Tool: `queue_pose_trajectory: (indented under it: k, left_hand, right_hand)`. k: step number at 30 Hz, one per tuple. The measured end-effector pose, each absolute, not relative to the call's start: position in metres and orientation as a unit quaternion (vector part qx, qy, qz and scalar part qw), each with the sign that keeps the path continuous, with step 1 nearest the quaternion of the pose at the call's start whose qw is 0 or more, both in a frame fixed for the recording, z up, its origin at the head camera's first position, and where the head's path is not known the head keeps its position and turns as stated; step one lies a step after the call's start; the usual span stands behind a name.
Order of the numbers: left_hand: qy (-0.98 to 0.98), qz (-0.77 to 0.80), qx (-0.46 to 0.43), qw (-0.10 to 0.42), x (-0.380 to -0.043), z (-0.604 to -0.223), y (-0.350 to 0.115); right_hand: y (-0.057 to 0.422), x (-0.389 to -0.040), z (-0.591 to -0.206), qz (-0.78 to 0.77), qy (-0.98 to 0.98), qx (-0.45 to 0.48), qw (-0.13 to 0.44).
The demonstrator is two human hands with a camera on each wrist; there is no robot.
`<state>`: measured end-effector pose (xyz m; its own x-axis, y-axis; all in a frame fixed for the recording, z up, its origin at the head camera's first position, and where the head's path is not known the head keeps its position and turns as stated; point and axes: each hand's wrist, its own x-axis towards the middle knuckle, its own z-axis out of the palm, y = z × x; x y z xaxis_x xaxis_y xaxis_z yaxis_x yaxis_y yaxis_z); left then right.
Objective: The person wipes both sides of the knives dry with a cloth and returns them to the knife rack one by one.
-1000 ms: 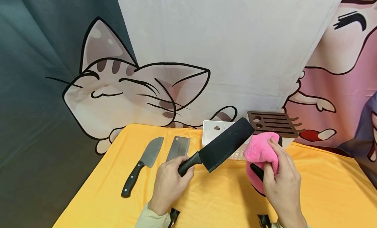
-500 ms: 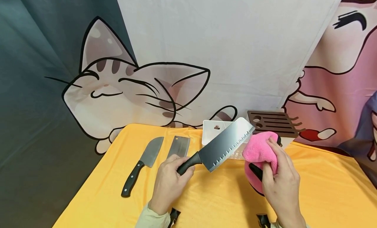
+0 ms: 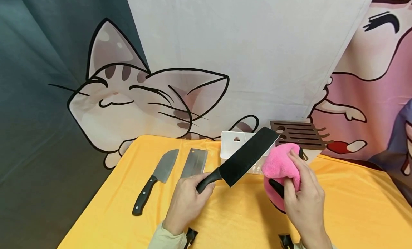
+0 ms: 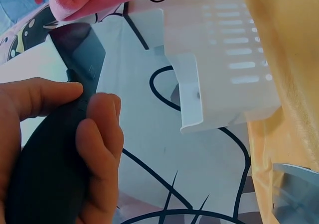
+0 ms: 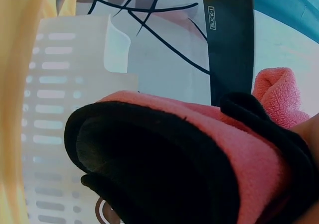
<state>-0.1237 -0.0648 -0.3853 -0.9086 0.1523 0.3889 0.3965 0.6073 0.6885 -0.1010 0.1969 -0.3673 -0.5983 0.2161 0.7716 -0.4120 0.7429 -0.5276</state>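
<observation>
My left hand (image 3: 186, 200) grips the black handle of a broad-bladed kitchen knife (image 3: 249, 158), its dark blade slanting up and right above the table. In the left wrist view, fingers and thumb (image 4: 55, 92) wrap round that handle. On the right, my right hand (image 3: 307, 202) pinches a fluffy pink cloth (image 3: 280, 163) with black trim, close beside the blade's tip end. The right wrist view has the cloth's black-edged opening (image 5: 149, 154) in front, and the blade (image 5: 232, 40) behind it. Part of a cleaver (image 3: 194, 161) lying flat is hidden behind my left hand.
Another kitchen knife (image 3: 168, 167) with a riveted black handle lies at the left of the yellow-covered table (image 3: 238, 220). At the back stand a white slotted plastic holder (image 3: 231, 145) and a knife block with a brown slotted top (image 3: 297, 134). A cartoon-printed curtain (image 3: 257, 63) hangs behind.
The blade flashed bright, showing a row of dimples near its edge, then turned dark again. The right hand and pink cloth have shifted slightly left.
</observation>
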Motion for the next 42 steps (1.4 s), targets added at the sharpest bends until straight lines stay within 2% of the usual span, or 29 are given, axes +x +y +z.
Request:
queue_pose_trajectory:
  k: [4,16,42]
  left_hand:
    - [-0.882,-0.429,-0.15,0.124,-0.123,-0.385,-0.064]
    - [-0.905,-0.377,-0.167,0.103,-0.124,-0.385,-0.064]
    - [-0.905,-0.369,-0.17,0.125,-0.123,-0.386,-0.062]
  right_hand:
    - [0.194,-0.102,-0.367,0.36,-0.813,0.075,0.452]
    - [0.187,-0.104,-0.365,0.375,-0.789,0.113,0.473]
    - [0.183,-0.103,-0.369,0.377,-0.793,0.138,0.458]
